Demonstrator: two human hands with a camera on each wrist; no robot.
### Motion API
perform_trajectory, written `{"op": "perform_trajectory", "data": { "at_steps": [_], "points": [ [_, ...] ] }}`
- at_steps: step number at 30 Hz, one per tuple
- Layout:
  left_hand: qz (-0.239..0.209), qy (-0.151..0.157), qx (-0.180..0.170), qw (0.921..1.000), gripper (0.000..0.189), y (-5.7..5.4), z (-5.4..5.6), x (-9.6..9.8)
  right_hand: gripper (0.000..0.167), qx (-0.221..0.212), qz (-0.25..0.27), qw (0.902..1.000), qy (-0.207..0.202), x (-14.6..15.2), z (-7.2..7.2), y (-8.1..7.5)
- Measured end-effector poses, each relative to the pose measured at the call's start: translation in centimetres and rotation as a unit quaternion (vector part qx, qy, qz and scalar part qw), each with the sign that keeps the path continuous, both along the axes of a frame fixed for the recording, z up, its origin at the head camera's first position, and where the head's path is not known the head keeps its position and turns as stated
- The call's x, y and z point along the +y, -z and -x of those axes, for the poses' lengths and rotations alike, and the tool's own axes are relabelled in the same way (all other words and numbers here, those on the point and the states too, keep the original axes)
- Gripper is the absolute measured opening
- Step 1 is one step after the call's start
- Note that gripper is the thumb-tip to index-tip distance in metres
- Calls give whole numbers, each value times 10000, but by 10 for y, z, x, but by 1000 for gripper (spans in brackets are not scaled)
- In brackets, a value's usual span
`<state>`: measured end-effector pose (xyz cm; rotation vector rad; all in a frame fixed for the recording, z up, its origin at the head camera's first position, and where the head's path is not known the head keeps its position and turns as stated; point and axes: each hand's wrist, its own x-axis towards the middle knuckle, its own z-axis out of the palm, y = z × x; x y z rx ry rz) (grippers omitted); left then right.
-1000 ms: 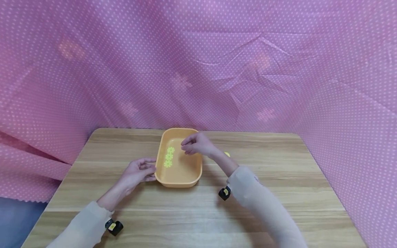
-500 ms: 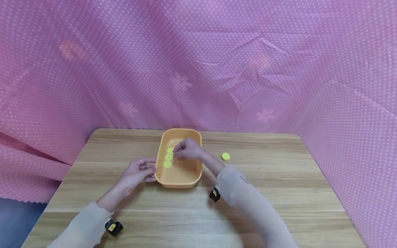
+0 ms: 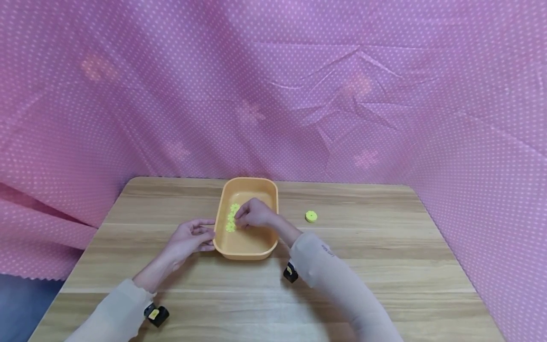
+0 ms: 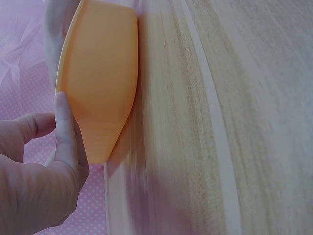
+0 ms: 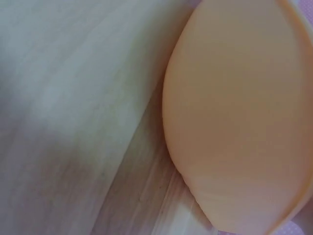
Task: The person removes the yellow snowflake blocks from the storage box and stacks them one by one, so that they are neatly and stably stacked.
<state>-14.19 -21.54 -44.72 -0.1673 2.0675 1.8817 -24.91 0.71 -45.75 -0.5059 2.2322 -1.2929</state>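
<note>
An orange rectangular tub (image 3: 245,254) stands on the wooden table. Inside, along its left part, several small yellow flower-shaped pieces (image 3: 231,227) lie in a column. My left hand (image 3: 188,240) rests against the tub's left side with fingers fairly straight; the left wrist view shows a fingertip (image 4: 61,100) at the rim. My right hand (image 3: 256,213) reaches down into the tub from the right. Its bent fingertips are close together beside the middle flower piece, and whether they pinch anything is hidden. In the right wrist view, the tub wall (image 5: 234,112) blocks the fingers.
A thick yellow flower-shaped piece (image 3: 311,216), perhaps a stack, sits on the table (image 3: 363,256) right of the tub. Pink dotted cloth (image 3: 273,95) hangs behind the table and along both sides. The tub stands near the table's far edge.
My right hand has moved left and down inside the tub, to the flower pieces. The yellow piece on the table, partly covered by the forearm before, shows fully. My left hand has stayed put.
</note>
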Motion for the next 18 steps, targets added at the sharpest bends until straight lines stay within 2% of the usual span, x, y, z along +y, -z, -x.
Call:
{"op": "perform_trajectory", "data": {
  "at_steps": [13, 18],
  "points": [
    [-106, 5, 45, 9999, 51, -1, -1, 0, 24, 4, -149, 9999, -77, -7, 0, 3],
    [-102, 3, 33, 9999, 51, -1, -1, 0, 26, 108, -261, 9992, -291, -11, -1, 4]
  ]
}}
